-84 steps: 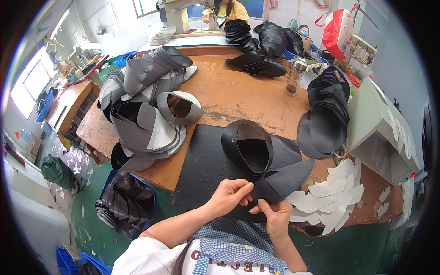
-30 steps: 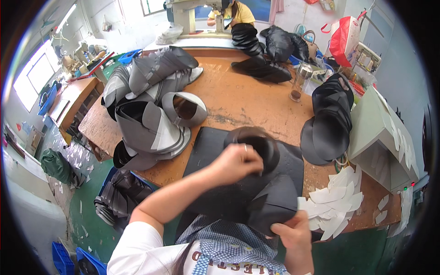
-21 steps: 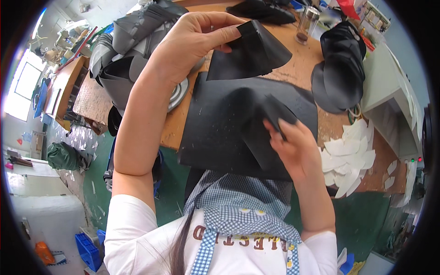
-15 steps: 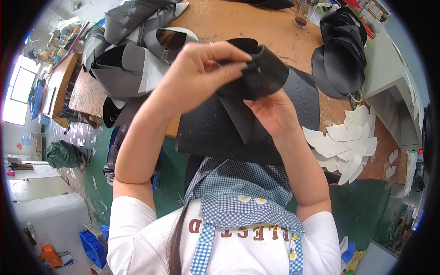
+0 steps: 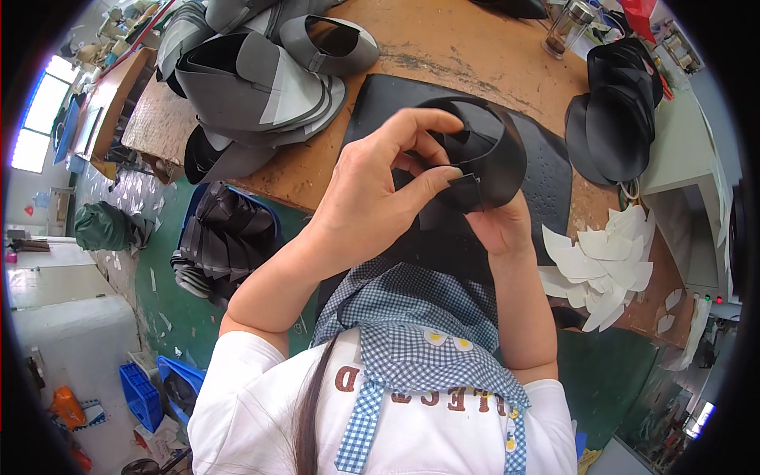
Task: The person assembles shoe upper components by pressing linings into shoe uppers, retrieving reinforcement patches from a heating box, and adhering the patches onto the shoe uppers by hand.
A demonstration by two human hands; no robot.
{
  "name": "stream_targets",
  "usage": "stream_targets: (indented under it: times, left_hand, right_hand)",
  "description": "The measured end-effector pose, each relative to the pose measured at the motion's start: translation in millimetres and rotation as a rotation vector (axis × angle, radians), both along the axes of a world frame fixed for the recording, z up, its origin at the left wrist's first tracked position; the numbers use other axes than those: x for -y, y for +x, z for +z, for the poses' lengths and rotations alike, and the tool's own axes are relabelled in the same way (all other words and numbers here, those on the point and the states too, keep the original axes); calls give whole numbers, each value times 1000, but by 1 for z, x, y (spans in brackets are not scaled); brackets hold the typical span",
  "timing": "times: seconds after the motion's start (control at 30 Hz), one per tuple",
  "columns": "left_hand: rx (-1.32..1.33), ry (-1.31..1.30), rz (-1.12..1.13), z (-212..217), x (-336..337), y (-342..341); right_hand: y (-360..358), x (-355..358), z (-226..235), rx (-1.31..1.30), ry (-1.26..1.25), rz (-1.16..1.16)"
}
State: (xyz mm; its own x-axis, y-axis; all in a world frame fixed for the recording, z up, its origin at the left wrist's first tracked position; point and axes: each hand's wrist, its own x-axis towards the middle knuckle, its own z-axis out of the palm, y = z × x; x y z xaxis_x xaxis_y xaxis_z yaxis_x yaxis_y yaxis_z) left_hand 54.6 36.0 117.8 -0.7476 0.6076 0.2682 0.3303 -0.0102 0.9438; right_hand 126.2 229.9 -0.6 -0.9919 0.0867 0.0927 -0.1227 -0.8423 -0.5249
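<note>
- Your left hand (image 5: 372, 198) now sits close under your face, its fingers (image 5: 431, 178) pinching the curled black sheet piece (image 5: 483, 154); earlier you worked it low over the black mat (image 5: 546, 170).
- Your right hand (image 5: 499, 226) grips the piece from below, its fingers hidden behind it, so I cannot tell their spread.
- Beyond your fingers, the desk (image 5: 443, 47) carries grey curled stacks (image 5: 253, 79), cut off at the rim.

I see a white short-sleeved shirt (image 5: 261, 396) with reddish block lettering across the chest. Over the shirt lies a blue-and-white gingham apron (image 5: 412, 332), its strap running down the shirt's front. Below the sleeves, both forearms are bare. Dark hair falls beside the strap.
</note>
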Motion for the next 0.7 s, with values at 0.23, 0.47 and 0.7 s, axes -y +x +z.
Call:
stream_targets:
  times: [0.23,0.47,0.7]
  left_hand:
    - [1,-46,-54,-6,-5,-2]
    - [12,-35,-60,-3,-10,-1]
    - [-16,-66,-69,-3,-12,-2]
  right_hand:
    - [9,-2,-6,-19,-90,73]
    - [9,-2,-4,-32,-110,98]
    - [11,-3,-14,-34,-124,98]
